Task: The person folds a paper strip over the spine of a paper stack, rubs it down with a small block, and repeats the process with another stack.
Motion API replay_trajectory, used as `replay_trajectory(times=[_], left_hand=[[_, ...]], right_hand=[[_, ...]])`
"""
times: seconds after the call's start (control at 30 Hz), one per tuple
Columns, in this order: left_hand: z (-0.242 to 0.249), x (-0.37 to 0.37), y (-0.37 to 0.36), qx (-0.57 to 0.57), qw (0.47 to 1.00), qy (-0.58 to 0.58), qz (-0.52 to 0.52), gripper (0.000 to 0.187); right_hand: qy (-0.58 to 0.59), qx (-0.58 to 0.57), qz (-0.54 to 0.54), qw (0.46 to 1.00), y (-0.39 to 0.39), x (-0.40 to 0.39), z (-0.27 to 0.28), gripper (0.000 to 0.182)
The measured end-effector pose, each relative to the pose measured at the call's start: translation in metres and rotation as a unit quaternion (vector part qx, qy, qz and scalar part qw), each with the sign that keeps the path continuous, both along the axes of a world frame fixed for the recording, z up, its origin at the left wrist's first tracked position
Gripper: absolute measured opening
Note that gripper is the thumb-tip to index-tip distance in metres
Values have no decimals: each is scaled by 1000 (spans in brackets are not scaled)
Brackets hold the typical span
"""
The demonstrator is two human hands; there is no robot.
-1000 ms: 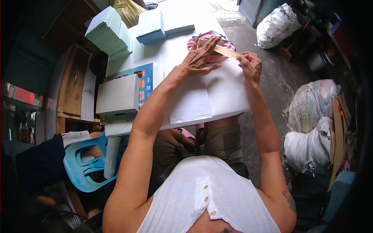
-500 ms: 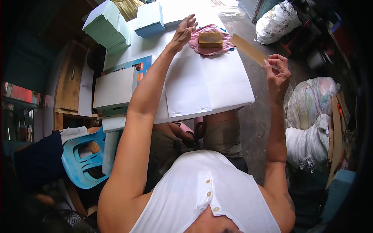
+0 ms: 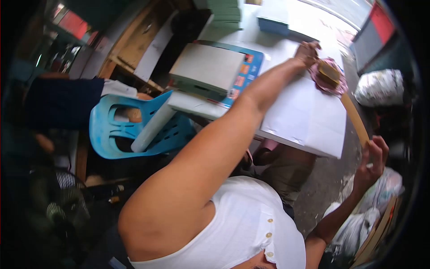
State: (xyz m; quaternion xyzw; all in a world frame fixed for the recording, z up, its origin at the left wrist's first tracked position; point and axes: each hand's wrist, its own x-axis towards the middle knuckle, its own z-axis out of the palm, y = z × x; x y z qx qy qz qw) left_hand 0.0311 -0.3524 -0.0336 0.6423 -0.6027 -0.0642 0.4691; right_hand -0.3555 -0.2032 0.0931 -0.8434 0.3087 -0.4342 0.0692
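My left hand (image 3: 308, 54) is at the far side of the white table, beside a pink cloth (image 3: 319, 83) that has a yellow-brown block (image 3: 329, 73) on it. Its fingers are partly bent, and whether they hold anything is hard to make out. Off the table's right edge, my right hand (image 3: 374, 161) pinches the lower end of a long tan strip (image 3: 354, 117). The strip's far end reaches up toward the cloth. White sheets (image 3: 298, 112) lie on the near part of the table.
Paper stacks stand on the table: a grey-white one (image 3: 208, 67), a green one (image 3: 224, 14) and a blue-sided one (image 3: 273, 18). A blue plastic chair (image 3: 105, 130) is at the left, near a person in dark clothing (image 3: 67, 101). White sacks (image 3: 380, 87) lie at the right.
The view has turned, so the table shows further right. The pink cloth looks more bunched around the block, with my left hand closer to it. My right hand still holds the strip, now lower in view.
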Motion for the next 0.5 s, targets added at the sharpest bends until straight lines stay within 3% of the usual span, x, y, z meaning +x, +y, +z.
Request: replay_trajectory(times=[0.03, 0.17, 0.27, 0.3, 0.37, 0.5], left_hand=[[-5, -2, -6, -43, 996, -57, 53, 36], [27, -7, 23, -26, 996, -19, 81, 48], [67, -5, 84, -104, 992, -69, 15, 56], [92, -11, 116, -63, 997, -10, -49, 57], [108, -20, 176, -98, 985, 9, -139, 56], [106, -35, 286, -60, 955, 129, -260, 59]], right_hand=[[20, -29, 6, 999, 5, -2, 5, 13], [72, -39, 69, 994, 22, -7, 21, 13], [81, -5, 128, 988, 41, -7, 30, 14], [64, -5, 147, 987, 50, 4, 32, 12], [67, 4, 175, 982, 66, 32, 42, 12], [81, 127, 280, 948, 75, 58, 33, 17]])
